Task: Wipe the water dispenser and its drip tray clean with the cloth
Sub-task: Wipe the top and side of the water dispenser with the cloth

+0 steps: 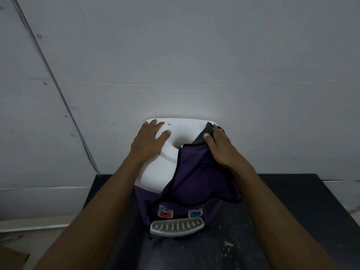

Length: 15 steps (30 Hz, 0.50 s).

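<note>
Both hands on the water dispenser (155, 172).
My left hand (150, 137) rests flat, fingers spread; my right hand's (218, 147) fingers, pressed together, curl onto the cloth (196, 182), which drapes below them toward the drip tray (176, 227).

The dispenser (153, 172) stands on the bench (282, 211), its back to the wall (194, 55). The left grip (150, 137) lies flat on its top. To the right of it, the right grip (218, 147) holds the cloth (196, 178) on the top's right side (the cloth hangs forward below that grip). Nearer than both grips, the tray (176, 227) juts from the dispenser's front.
</note>
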### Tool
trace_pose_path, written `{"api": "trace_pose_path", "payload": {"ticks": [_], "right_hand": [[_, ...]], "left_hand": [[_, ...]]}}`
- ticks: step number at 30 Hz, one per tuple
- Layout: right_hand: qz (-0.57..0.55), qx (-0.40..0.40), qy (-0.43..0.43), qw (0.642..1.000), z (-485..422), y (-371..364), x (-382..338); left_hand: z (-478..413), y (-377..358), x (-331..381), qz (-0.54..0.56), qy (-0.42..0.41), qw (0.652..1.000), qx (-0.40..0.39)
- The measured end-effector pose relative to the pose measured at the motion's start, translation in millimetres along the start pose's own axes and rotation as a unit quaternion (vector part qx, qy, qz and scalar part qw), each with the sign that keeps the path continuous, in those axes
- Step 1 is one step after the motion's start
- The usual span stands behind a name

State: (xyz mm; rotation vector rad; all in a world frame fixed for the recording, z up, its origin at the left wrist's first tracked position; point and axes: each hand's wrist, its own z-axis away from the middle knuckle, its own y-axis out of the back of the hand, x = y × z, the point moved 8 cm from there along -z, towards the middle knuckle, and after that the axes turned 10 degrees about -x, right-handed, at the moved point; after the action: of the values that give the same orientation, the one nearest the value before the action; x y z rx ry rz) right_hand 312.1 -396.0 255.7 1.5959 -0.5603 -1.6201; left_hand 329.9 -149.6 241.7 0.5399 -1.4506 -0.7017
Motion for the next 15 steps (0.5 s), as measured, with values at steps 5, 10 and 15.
{"api": "trace_pose_path", "payload": {"ticks": [5,10,15], "right_hand": [[0.042,-0.098,0.019,0.994,-29,4,-18],[0.065,-0.150,0.076,0.984,-58,1,-49],[0.110,-0.166,0.136,0.970,-69,-4,-69]], "left_hand": [[4,2,2,0.011,-0.020,1.000,0.014],[8,5,5,0.023,-0.019,0.999,0.030],[9,7,8,0.029,-0.022,0.998,0.046]]}}
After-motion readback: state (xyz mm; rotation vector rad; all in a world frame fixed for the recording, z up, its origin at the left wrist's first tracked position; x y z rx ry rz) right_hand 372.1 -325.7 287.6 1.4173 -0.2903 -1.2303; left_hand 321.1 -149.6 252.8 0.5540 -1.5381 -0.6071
